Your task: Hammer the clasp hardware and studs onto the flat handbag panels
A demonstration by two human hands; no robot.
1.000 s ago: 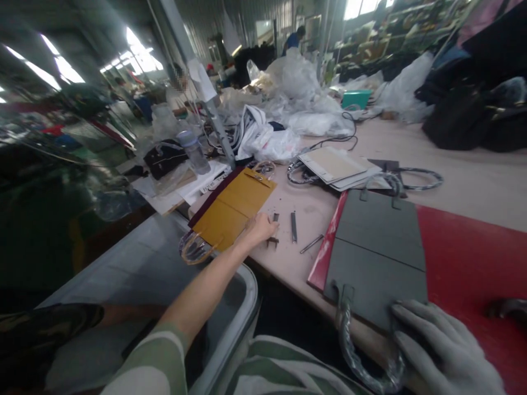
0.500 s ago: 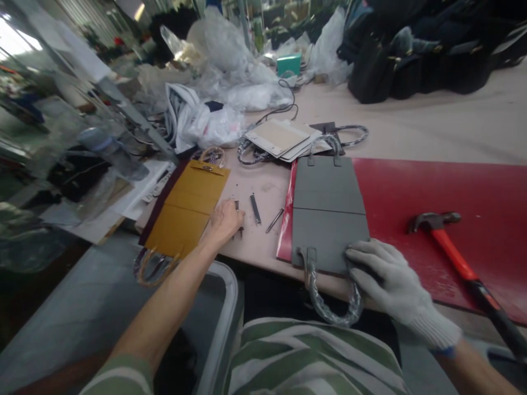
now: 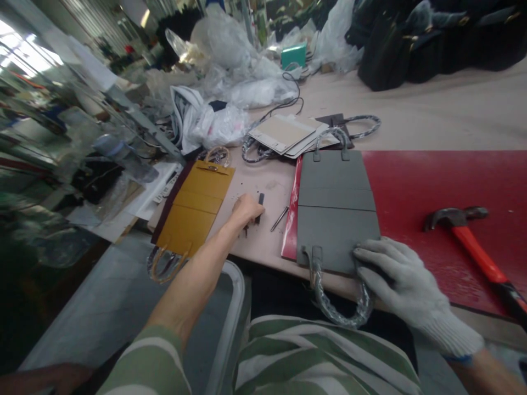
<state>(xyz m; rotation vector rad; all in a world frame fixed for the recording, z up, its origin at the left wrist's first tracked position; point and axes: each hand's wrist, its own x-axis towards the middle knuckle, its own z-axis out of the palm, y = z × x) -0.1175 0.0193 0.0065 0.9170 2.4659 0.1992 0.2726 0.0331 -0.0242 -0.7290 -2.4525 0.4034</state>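
My bare left hand (image 3: 248, 209) is closed at a dark flat metal tool (image 3: 261, 198) on the table, its fingers covering the tool's middle. Another small dark tool (image 3: 246, 231) shows just below that hand, and a thin metal rod (image 3: 279, 219) lies to its right. My right hand (image 3: 397, 274), in a white knit glove, rests with fingers stretched out on the near right corner of a grey bag panel (image 3: 335, 225). The panel lies flat with a plastic-wrapped handle (image 3: 341, 317) hanging over the table edge. Its far handle (image 3: 331, 133) points away from me.
A mustard bag panel (image 3: 191, 206) lies left. On the red board (image 3: 411, 181) at right rests a claw hammer (image 3: 473, 244). Pale flat pieces (image 3: 284, 133), plastic bags (image 3: 228, 60), a green box (image 3: 293, 55) and black bags (image 3: 411, 55) stand farther back. A grey bin (image 3: 236, 280) is below.
My left hand has moved right, from the small dark tool to the dark flat metal tool. My right hand stays on the grey panel. The whole view has shifted slightly.
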